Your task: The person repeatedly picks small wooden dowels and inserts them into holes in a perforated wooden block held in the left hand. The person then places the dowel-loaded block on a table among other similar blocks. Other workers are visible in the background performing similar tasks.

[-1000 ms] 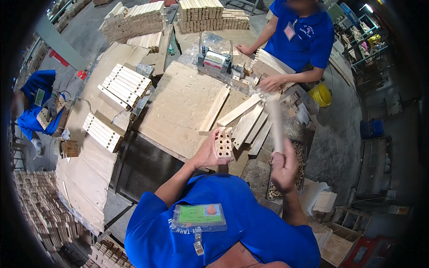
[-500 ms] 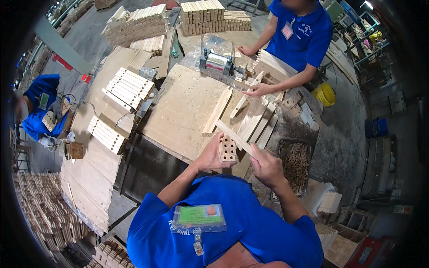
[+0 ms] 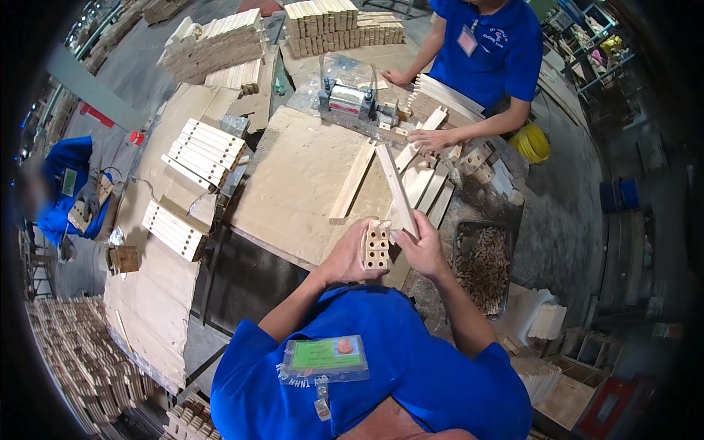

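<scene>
My left hand (image 3: 342,258) is wrapped round a small stack of wooden strips (image 3: 376,253), whose near ends show dowel holes in two columns. My right hand (image 3: 427,251) grips one pale wooden slat (image 3: 397,188) by its near end, just right of the stack; its far end points away toward the co-worker. On the cardboard-covered table (image 3: 286,176) a single slat (image 3: 353,181) lies to the left of it. Several more slats (image 3: 438,196) lie side by side to the right, and a co-worker's hand (image 3: 431,139) rests over the far end of one.
A tray of wooden dowels (image 3: 482,268) stands to my right. Beyond the cardboard sits a small roller machine (image 3: 350,99). Drilled slats lie in two groups (image 3: 207,150) on the left table. Another worker (image 3: 70,191) is at far left; a yellow bucket (image 3: 529,143) stands at right.
The slat in my right hand has swung from slanting left to pointing more straight away, clear of the stack's top. The co-worker's hand has shifted right along the slats.
</scene>
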Demonstrator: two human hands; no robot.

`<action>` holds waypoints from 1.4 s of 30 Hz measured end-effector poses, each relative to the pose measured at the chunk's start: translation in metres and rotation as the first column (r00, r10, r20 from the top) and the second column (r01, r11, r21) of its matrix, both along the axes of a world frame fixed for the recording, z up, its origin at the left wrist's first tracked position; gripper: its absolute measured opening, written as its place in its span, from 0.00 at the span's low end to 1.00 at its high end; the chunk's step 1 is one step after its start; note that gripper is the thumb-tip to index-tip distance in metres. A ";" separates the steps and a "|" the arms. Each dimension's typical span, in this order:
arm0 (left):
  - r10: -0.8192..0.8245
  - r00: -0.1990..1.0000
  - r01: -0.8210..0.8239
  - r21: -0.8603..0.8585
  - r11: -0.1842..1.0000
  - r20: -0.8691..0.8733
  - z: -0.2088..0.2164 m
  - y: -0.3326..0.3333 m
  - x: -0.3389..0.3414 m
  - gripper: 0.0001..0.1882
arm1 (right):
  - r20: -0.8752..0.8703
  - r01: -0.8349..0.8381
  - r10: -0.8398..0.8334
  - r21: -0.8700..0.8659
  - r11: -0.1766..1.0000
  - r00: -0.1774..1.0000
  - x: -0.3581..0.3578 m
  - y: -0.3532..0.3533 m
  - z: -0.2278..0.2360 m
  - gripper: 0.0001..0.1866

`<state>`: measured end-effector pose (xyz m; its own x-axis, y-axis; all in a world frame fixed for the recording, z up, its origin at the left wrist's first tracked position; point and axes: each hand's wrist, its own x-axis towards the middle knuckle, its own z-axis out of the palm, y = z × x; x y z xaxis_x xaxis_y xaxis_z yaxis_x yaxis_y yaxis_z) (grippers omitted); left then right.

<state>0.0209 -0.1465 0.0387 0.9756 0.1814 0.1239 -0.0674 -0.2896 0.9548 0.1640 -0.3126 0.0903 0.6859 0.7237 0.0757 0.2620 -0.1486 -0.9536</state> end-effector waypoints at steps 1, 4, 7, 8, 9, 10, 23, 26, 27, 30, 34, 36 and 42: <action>-0.008 1.000 0.008 0.001 1.000 0.004 0.000 -0.002 0.001 0.62 | -0.131 -0.004 0.008 0.029 1.000 0.991 0.001 0.003 -0.009 0.19; 0.106 0.990 -0.112 0.062 0.992 0.095 0.012 -0.010 0.003 0.62 | -0.454 0.025 -0.023 -0.001 1.000 0.891 0.000 0.011 -0.011 0.13; 0.217 0.972 -0.223 0.080 0.971 0.086 0.006 -0.024 0.004 0.58 | -0.357 0.119 -0.069 0.119 0.986 0.932 -0.004 0.022 -0.027 0.11; 0.252 0.967 -0.255 0.073 0.964 0.049 0.007 -0.029 0.002 0.55 | -0.322 0.117 -0.080 0.097 0.988 0.943 -0.003 0.024 -0.028 0.11; 0.282 0.959 -0.283 0.031 0.959 0.034 0.007 -0.033 0.003 0.53 | -0.286 0.118 -0.093 0.073 0.990 0.954 -0.002 0.025 -0.029 0.11; 0.309 0.951 -0.309 -0.010 0.951 0.018 0.007 -0.036 0.005 0.52 | -0.319 0.102 -0.086 0.034 0.994 0.944 -0.002 0.024 -0.029 0.11; 0.187 0.980 -0.193 -0.102 0.976 -0.062 -0.022 -0.051 0.017 0.56 | 0.168 0.573 -0.555 -0.084 0.816 0.815 0.013 -0.051 -0.068 0.12; 0.135 0.988 -0.133 0.030 0.991 -0.080 -0.032 -0.042 0.021 0.51 | -0.108 0.679 -0.722 -0.269 0.683 0.684 0.022 -0.121 -0.101 0.15; 0.121 0.991 -0.116 0.073 0.991 -0.064 -0.029 -0.043 0.024 0.50 | -0.045 0.785 -0.834 -0.314 0.534 0.550 0.026 -0.146 -0.120 0.19; 0.076 0.995 -0.070 0.097 0.993 -0.058 -0.022 -0.049 0.035 0.48 | 0.070 0.769 -0.927 -0.583 0.262 0.368 0.061 -0.237 -0.153 0.24; 0.051 0.987 -0.040 0.075 0.996 -0.154 -0.035 -0.043 0.039 0.46 | 0.281 0.742 -0.838 -0.639 0.201 0.469 0.113 -0.266 -0.170 0.21; 0.051 0.994 -0.032 0.182 0.983 -0.101 -0.027 -0.042 0.042 0.42 | 0.382 0.750 -0.744 -0.618 0.236 0.549 0.136 -0.260 -0.170 0.21; -0.034 0.971 -0.070 -0.418 0.906 -0.237 -0.016 -0.053 0.047 0.26 | 0.504 0.729 -0.578 -0.636 0.254 0.642 0.170 -0.241 -0.195 0.18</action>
<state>0.0677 -0.1997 0.0227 0.9628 0.1835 -0.1985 0.1736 0.1432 0.9744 0.3339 -0.5533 -0.1048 0.9856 -0.1537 -0.0702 -0.1683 -0.9288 -0.3301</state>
